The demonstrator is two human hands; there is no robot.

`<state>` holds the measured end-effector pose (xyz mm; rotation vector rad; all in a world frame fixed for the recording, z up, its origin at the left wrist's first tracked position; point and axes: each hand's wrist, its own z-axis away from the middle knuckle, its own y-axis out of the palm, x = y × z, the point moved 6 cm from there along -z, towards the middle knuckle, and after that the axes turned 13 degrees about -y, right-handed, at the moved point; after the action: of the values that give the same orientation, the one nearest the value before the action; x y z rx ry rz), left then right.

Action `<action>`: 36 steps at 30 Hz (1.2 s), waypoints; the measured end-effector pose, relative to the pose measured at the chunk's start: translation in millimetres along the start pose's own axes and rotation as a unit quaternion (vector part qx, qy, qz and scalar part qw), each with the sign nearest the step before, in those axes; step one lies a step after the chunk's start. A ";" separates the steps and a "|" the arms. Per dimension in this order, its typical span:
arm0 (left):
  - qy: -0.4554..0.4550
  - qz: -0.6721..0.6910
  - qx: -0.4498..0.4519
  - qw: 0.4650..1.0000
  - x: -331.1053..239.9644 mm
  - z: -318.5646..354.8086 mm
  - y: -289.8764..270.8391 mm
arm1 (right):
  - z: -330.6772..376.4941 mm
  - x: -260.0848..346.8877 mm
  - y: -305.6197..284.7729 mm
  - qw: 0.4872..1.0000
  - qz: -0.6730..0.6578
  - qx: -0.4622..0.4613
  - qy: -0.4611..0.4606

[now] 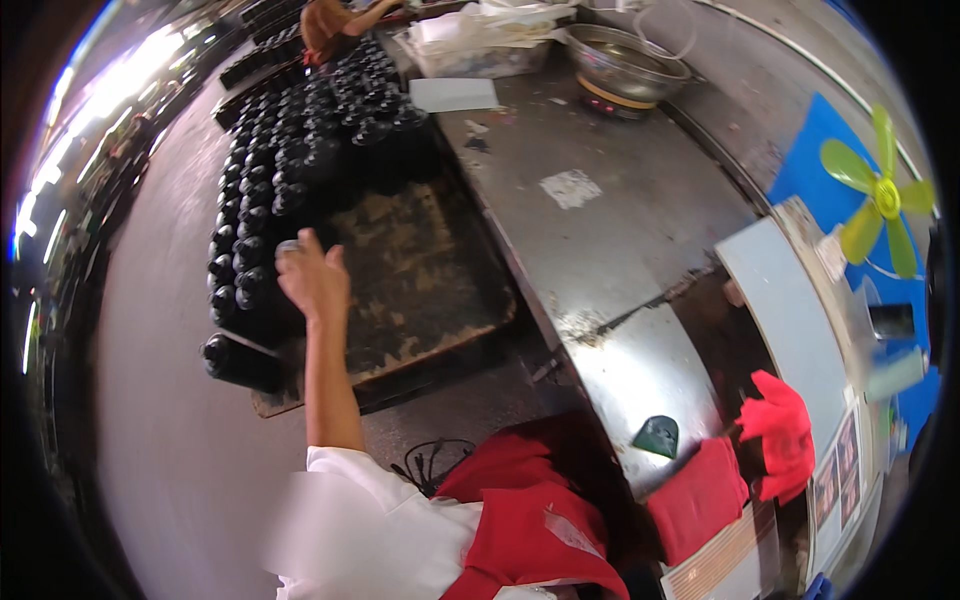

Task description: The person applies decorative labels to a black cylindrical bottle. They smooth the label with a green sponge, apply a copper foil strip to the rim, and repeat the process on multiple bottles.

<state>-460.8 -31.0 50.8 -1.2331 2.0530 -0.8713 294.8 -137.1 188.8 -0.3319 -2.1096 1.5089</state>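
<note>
My left hand (312, 275) reaches forward over rows of dark bottles, its fingers closed around the top of a bottle with a greyish cap (288, 247). My thumb points up on the right side. The body of that bottle is hard to separate from its dark neighbours. Just nearer to me, a single black bottle (242, 362) stands apart from the rows, near the corner of a worn wooden platform (400, 270). Many similar black bottles (285, 155) crowd the far and left parts of the platform. My right hand does not show.
A metal-topped table (600, 240) runs along the right, holding a steel basin (625, 60), a dark green piece (657, 436) and a folded red cloth (700, 500). A red glove (780, 435) and a yellow-green fan (885, 195) are further right. Another person (325, 25) works at the far end.
</note>
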 end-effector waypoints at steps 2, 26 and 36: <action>-0.106 -0.127 -0.041 0.985 54.0 -32.7 -17.2 | -38.9 32.7 39.3 0.989 -0.029 0.045 -0.137; 0.417 0.613 0.222 0.634 -184.0 115.7 -188.4 | -79.8 -126.4 133.5 0.962 -0.201 -0.154 -0.106; 0.659 0.325 0.647 0.207 -402.5 384.0 -311.0 | -107.2 -86.2 146.1 0.974 -0.041 -0.125 -0.183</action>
<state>152.0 131.9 114.8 1.8038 0.9370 -2.5035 410.3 -41.4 55.6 -0.0530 -2.5774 1.3387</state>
